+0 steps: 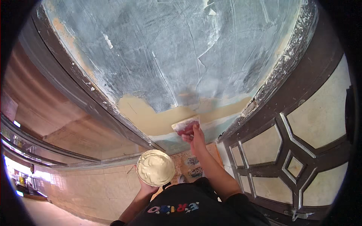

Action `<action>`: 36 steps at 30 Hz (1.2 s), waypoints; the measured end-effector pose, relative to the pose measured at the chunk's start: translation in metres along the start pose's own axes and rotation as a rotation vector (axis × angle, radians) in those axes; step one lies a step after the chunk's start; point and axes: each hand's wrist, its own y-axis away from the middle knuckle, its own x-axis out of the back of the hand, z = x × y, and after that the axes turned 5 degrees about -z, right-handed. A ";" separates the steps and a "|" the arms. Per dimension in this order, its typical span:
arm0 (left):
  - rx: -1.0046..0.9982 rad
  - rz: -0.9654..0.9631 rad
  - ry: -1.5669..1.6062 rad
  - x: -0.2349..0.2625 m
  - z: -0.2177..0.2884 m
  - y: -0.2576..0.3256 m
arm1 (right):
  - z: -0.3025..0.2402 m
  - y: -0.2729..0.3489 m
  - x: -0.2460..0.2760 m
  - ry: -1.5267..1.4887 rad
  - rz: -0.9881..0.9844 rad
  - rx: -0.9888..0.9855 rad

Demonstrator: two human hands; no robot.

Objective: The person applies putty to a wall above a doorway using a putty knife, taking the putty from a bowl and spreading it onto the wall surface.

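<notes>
Mid-frame, my right hand (195, 136) is clamped on the red scraper (186, 128), likely light, stiff, best pinched by its back; lower centre, my left hand (145, 185) clasps the probably heavier bowl (140, 176) of soft paste (155, 166).

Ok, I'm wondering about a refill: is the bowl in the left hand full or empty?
Looks full: cream-coloured paste covers the bowl to its rim; depth is hidden.

Around the right hand (193, 136), the grey wall (166, 56) is open to sweeps from eleven to one o'clock, solid behind. Dark trim (77, 77) bounds that stretch at nine to ten, a paint-flecked edge (290, 58) at two. The panelled door (285, 145) blocks three to four; the bowl (140, 178) blocks eight, past a narrow gap.
</notes>
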 end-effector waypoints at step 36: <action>0.117 -0.015 0.242 0.006 -0.032 0.004 | 0.026 -0.017 0.018 0.164 0.077 0.176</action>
